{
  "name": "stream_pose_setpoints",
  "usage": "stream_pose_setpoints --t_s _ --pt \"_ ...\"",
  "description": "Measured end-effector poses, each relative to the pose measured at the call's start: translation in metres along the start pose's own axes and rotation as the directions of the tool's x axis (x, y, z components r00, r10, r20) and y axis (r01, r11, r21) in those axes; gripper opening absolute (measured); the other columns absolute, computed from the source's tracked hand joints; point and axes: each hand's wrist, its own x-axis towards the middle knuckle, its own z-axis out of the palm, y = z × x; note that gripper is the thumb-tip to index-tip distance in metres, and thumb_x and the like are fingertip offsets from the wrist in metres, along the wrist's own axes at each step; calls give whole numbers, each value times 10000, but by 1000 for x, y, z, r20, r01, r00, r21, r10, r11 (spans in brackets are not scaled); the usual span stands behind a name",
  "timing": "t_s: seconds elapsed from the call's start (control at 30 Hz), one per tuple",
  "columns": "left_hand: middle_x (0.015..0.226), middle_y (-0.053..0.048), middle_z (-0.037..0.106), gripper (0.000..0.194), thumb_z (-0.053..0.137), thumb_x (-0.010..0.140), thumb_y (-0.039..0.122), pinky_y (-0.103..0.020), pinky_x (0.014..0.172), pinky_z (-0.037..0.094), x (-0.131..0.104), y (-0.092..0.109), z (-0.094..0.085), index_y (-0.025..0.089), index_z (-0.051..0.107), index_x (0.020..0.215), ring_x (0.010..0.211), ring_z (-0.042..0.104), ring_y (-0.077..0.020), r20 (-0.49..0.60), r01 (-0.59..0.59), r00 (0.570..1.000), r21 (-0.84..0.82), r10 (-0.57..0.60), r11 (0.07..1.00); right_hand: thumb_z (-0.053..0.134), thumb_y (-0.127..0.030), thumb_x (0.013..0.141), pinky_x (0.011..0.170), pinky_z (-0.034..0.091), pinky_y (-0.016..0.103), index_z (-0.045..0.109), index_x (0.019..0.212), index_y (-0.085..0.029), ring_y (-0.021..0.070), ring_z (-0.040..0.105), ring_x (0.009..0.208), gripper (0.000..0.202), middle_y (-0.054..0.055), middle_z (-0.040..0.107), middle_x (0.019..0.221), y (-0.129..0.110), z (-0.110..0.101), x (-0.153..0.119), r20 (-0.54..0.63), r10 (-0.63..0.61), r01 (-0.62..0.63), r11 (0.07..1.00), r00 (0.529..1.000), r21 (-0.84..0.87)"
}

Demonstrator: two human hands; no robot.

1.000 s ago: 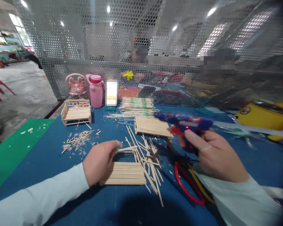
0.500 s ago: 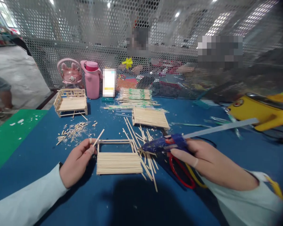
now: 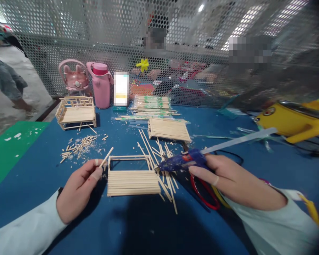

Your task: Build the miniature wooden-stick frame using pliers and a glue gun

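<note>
Between thumb and finger, my left hand (image 3: 81, 186) pinches a short wooden stick (image 3: 107, 156), tilted up to the right. Just right of it lies a small frame of wooden sticks (image 3: 133, 183), its lower part covered by slats and its upper part open. My right hand (image 3: 228, 179) is wrapped round a blue glue gun (image 3: 182, 161) with a long clear glue stick (image 3: 239, 140) in its back. The gun's nozzle points left, near the frame's right side, over a pile of loose sticks (image 3: 170, 177). Red-handled scissors (image 3: 203, 194) lie partly under the right hand.
A stick-built bench (image 3: 77, 115), cut bits (image 3: 79, 147) and a slatted panel (image 3: 168, 130) lie on the blue table (image 3: 95, 237). Behind stand a pink bottle (image 3: 101, 86), a phone (image 3: 121, 88) and a mesh screen (image 3: 95, 46). A yellow container (image 3: 295, 120) is at right; a person's legs (image 3: 10, 81) show at left.
My left hand has moved slightly left and away from the frame with its stick. The right hand and glue gun have shifted a little left. The person at far left shows more.
</note>
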Motion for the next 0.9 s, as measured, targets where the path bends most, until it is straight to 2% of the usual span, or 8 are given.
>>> stream_pose_setpoints --t_s 0.2,0.33,0.43,0.53,0.67,0.77,0.9 --pt "754 -10 552 325 430 903 385 -231 675 414 1 0 -3 147 611 1030 711 514 -130 -32 -132 989 223 142 966 350 -587 833 682 469 406 552 695 -223 242 584 673 438 80 641 710 -2 0 -1 -30 -11 11 1000 999 -22" --pt "838 -33 623 303 425 915 329 -223 726 434 1 0 -4 145 619 1058 779 571 -134 17 -226 972 326 233 918 346 -583 841 699 466 402 561 727 -219 246 591 704 438 86 648 737 -4 0 1 -14 -33 32 999 999 -31" --pt "895 -44 654 263 429 917 260 -210 747 443 -2 -3 -5 163 628 1059 822 599 -131 57 -335 938 408 342 849 331 -605 834 678 462 404 553 721 -214 245 588 674 464 86 646 722 -5 -1 2 0 -19 19 999 1000 -31" --pt "911 -43 664 274 425 907 165 -209 740 446 -7 -6 -6 198 607 1109 827 603 -127 124 -476 870 458 476 751 319 -636 823 662 463 402 546 700 -219 245 586 654 491 80 643 700 -4 -2 3 7 -12 13 999 1000 -36" --pt "929 -66 667 356 382 894 90 -260 725 437 -12 -7 -4 217 553 1180 815 587 -146 289 -683 722 443 629 580 336 -699 786 637 472 402 567 692 -228 249 591 631 533 82 662 694 -3 -9 1 1 22 -22 998 1000 -59" --pt "942 -96 681 318 360 915 115 -311 721 429 -14 -3 -1 175 544 1167 826 598 -175 438 -790 606 423 664 443 338 -717 778 623 483 400 613 707 -230 260 610 643 564 87 683 703 -8 -12 2 -28 33 -33 999 999 -16" --pt "930 -115 689 288 344 927 130 -338 745 452 -16 2 4 119 544 1134 856 617 -189 528 -845 526 416 667 337 413 -632 805 737 503 417 681 839 -209 281 645 791 502 89 720 868 -26 0 16 -52 -67 73 991 996 113"
